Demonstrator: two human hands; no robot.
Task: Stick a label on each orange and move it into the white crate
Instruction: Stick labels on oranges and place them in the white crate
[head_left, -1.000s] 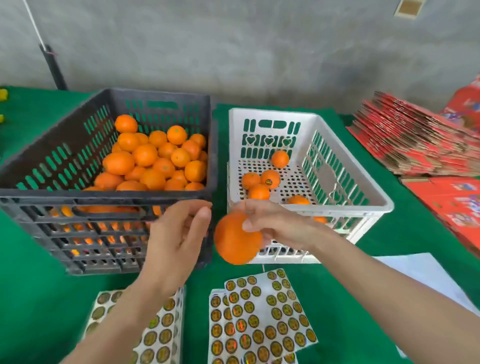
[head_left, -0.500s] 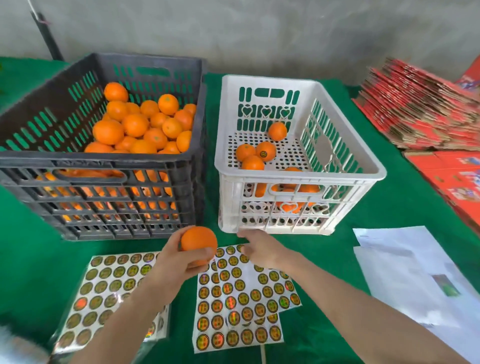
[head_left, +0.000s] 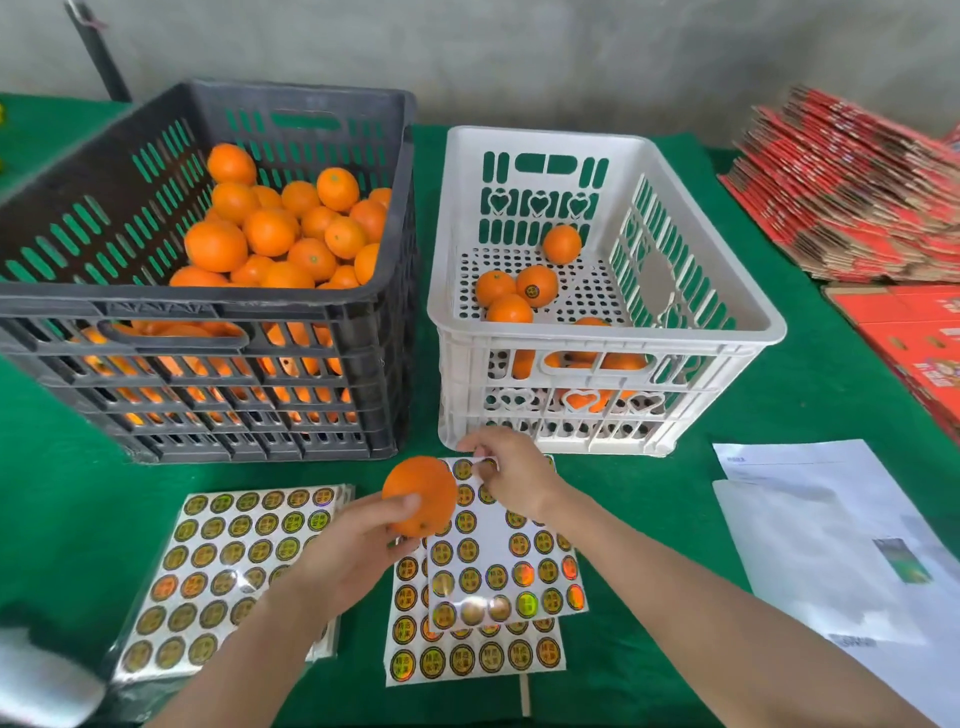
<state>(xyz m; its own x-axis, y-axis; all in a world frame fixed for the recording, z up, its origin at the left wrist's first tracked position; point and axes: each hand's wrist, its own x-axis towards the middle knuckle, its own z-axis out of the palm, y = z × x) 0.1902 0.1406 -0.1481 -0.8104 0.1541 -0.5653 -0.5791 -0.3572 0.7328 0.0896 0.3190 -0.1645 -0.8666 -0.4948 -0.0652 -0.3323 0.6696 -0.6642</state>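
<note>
Left hand (head_left: 353, 551) holds orange (head_left: 420, 493) beside right hand (head_left: 511, 475) pinching label sheet (head_left: 509, 571).

Each round label (head_left: 462, 661) on the sheets (head_left: 500, 531) carries four Chinese characters in two rows, seemingly 精品 over 水果. The sticker on one orange (head_left: 540, 278) in the white crate (head_left: 608, 340) is too small to read; so is the print on the white papers (head_left: 831, 545) and red cartons (head_left: 857, 192).

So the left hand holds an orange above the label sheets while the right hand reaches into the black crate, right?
No. The head view shows the right hand pinching at the top edge of a label sheet, in front of the white crate. The left hand holds the orange.
</note>
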